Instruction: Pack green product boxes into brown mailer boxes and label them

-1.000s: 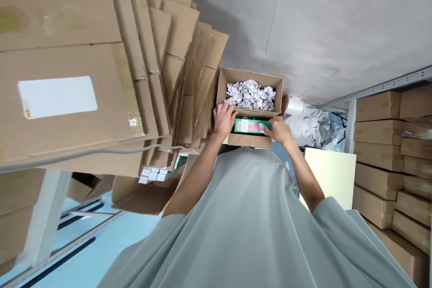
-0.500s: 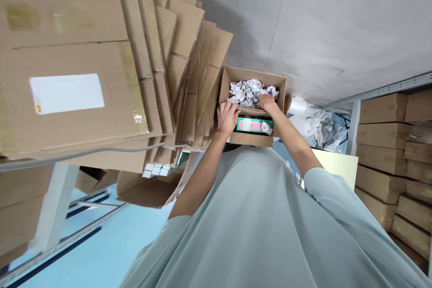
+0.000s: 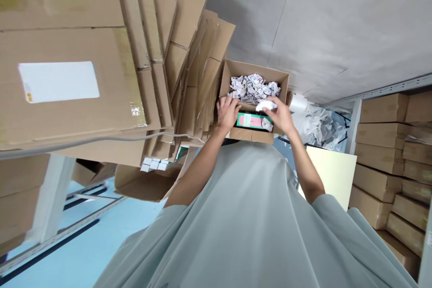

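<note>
My right hand (image 3: 281, 117) pinches a white wad of crumpled paper (image 3: 266, 105) above the near wall of a cardboard box. That box (image 3: 259, 68) holds many more crumpled papers (image 3: 251, 88). Just in front of it is a smaller open carton (image 3: 251, 135). Inside the carton lies a green and pink package (image 3: 251, 120) with a pale label, and one paper ball (image 3: 267, 124) rests at its right end. My left hand (image 3: 227, 111) is closed over the left end of the wall where the two boxes meet.
Flattened cardboard boxes (image 3: 189, 49) stand stacked on the left, crossed by a grey cable (image 3: 101, 140). Crumpled white sheets (image 3: 320, 126) and a white roll (image 3: 298, 103) sit at the right. Brown cartons (image 3: 381, 135) fill a rack at far right. A grey wall (image 3: 337, 22) rises behind.
My right hand has come up out of the crumpled paper and back toward me, now with a paper wad in its fingers. My left hand keeps its place on the box edge.
</note>
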A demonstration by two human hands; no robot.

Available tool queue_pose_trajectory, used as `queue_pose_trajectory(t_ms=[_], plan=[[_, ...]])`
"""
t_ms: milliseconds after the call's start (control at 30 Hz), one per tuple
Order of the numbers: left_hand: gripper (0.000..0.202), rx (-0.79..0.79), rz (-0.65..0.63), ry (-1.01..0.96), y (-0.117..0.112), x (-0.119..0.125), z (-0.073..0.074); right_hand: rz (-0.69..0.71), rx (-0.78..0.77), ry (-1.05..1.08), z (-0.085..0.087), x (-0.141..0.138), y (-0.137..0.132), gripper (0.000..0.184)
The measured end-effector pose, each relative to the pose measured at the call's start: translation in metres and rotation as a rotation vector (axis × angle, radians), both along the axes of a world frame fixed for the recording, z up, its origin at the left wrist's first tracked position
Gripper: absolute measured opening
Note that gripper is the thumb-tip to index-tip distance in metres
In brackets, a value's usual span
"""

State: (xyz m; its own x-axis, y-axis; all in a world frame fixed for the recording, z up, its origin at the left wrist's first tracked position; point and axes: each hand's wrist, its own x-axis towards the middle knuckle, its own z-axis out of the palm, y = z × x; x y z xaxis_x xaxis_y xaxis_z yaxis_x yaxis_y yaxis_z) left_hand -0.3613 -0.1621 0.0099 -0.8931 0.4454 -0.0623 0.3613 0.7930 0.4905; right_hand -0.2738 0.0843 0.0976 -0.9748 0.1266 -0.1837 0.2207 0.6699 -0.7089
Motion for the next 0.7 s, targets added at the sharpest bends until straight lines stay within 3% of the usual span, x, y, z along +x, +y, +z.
queue_pose_trajectory(t_ms=[133, 267, 433, 567, 700], plan=[[0.031, -0.010, -0.004, 0.000, 0.000, 0.001, 0.002, 0.136, 0.069, -0.161, -0.013, 0.025, -0.032, 0.035], [0.031, -0.001, -0.007, -0.008, 0.000, 0.001, 0.005, 0.225, 0.224, -0.190, -0.023, 0.027, -0.049, 0.037], [0.031, -0.017, -0.005, 0.003, -0.001, 0.001, 0.006, 0.334, 0.342, -0.165, -0.017, 0.025, -0.053, 0.035], [0.030, -0.024, -0.009, -0.001, 0.000, 0.001, 0.006, 0.261, 0.353, -0.046, 0.002, 0.011, -0.038, 0.042], [0.030, -0.016, -0.006, 0.000, 0.000, 0.001, 0.006, 0.064, 0.496, -0.071, 0.009, -0.043, -0.007, 0.044]])
